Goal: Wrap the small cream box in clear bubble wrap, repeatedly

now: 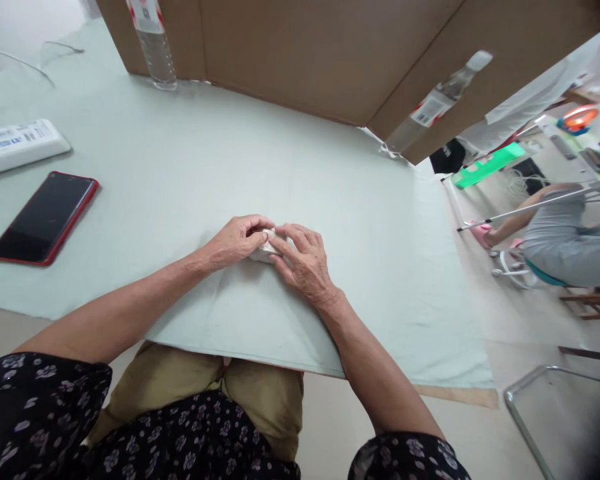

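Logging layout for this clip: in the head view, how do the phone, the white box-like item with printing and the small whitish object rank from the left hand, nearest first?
From the left hand:
1. Small whitish object, between both hands.
2. Phone, red-edged, on the left.
3. White box-like item, far left, beyond the phone.

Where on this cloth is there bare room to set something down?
Widest: the cloth between the left hand, right hand and cardboard panel. Also bare: right of the right hand, to the cloth's right edge; a smaller patch between the phone and left hand. Crowded: far left, with phone and white labelled item; around the small pale item.
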The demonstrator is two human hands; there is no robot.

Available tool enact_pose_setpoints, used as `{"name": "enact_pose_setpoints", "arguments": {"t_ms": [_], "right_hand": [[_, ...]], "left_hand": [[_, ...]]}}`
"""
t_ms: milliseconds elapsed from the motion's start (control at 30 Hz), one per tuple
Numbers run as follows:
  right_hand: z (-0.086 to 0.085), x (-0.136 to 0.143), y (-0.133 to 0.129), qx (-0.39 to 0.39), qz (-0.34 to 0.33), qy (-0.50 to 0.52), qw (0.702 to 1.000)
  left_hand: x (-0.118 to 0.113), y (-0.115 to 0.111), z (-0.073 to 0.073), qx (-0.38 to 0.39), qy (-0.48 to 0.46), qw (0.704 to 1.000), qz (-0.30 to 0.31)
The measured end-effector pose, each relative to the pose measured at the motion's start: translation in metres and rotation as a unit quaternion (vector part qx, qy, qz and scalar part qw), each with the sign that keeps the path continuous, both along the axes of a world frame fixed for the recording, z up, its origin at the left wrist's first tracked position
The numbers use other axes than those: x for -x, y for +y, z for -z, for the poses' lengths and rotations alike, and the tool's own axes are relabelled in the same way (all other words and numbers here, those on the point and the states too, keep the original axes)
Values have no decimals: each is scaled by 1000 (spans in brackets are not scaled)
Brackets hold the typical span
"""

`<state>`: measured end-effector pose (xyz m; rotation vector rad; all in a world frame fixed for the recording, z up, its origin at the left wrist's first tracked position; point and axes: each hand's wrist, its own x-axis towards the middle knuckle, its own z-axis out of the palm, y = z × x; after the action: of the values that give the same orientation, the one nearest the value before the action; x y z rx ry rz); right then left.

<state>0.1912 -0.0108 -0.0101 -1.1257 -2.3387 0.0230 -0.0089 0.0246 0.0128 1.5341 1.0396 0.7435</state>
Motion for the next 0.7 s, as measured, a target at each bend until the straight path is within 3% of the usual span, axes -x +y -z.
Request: {"name": "enact_pose_setpoints", "arguments": {"t_ms": [133, 233, 300, 400, 533, 633, 700], "right_hand": [[2, -6, 1, 23, 3, 142, 990], [0, -15, 4, 69, 48, 279, 957], [-1, -21, 7, 116, 69, 309, 941], [2, -24, 11, 189, 47, 290, 937], [11, -23, 13, 233, -4, 235, 944], [12, -19, 9, 200, -15, 183, 962], [9, -15, 6, 140, -8, 151, 979]], "left_hand": [[1, 2, 1, 19, -3, 1000, -20], [5, 5, -1, 22, -4, 999, -47], [9, 9, -4, 20, 0, 998, -56], [16, 12, -9, 23, 37, 998, -37], [18, 10, -11, -1, 117, 992, 36], [15, 7, -9, -42, 145, 986, 71], [12, 4, -5, -79, 134, 985, 78]]}}
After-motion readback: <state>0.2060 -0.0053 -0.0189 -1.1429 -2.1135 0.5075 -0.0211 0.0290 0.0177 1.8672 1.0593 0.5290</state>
